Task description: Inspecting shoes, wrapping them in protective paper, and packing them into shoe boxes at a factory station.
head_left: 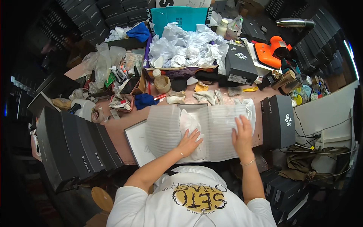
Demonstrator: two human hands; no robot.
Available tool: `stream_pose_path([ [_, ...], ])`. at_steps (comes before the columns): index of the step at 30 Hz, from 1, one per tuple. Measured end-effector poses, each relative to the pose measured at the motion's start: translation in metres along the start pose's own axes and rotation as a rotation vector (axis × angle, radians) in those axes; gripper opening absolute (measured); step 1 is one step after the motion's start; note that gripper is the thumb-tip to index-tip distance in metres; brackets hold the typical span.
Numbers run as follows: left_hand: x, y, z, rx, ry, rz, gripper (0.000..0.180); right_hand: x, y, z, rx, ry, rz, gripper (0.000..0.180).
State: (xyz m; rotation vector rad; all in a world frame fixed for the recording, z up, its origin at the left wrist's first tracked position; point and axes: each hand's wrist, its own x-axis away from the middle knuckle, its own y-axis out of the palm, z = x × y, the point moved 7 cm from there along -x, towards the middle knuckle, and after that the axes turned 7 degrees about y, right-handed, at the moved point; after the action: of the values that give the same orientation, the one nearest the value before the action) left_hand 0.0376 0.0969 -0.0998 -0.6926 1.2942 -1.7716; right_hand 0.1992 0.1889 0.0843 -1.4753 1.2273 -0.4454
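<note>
Mostly hidden under striped tissue [227,132], the contents of the open box [138,143] at the table's near edge cannot be made out. Left hand [190,142] lies flat, fingers together, on the white wrapping [191,125] in the middle. Right hand [242,132] rests spread, palm down, on the right tissue flap. Both forearms reach up from the lower edge. Black boxes [81,151] stand on the left.
</note>
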Motion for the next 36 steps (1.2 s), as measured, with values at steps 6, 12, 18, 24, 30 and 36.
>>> stream_pose_path([
  [6,0.069,-0.009,-0.038,0.678,-0.690,0.518,0.072,0.053,0.127,-0.007,-0.323,0.294,-0.413,0.044],
  [12,0.075,0.012,-0.075,1.447,-0.734,0.401,0.074,0.068,0.185,0.026,-0.644,0.505,-0.692,0.049],
  [18,0.070,-0.007,-0.055,1.839,-0.740,0.783,0.088,0.091,0.219,0.021,-1.326,0.905,-0.721,0.082],
  [24,0.108,0.033,-0.094,0.840,-0.979,0.566,0.068,0.033,0.163,-0.055,-0.365,0.099,-0.342,0.084],
  [30,0.108,-0.057,-0.058,0.931,-0.713,0.866,0.061,0.053,0.250,-0.074,0.009,0.010,-0.526,0.076],
  [36,0.110,-0.091,-0.069,1.555,-0.812,1.017,0.066,0.020,0.118,-0.105,-0.591,-0.168,-0.359,0.066],
])
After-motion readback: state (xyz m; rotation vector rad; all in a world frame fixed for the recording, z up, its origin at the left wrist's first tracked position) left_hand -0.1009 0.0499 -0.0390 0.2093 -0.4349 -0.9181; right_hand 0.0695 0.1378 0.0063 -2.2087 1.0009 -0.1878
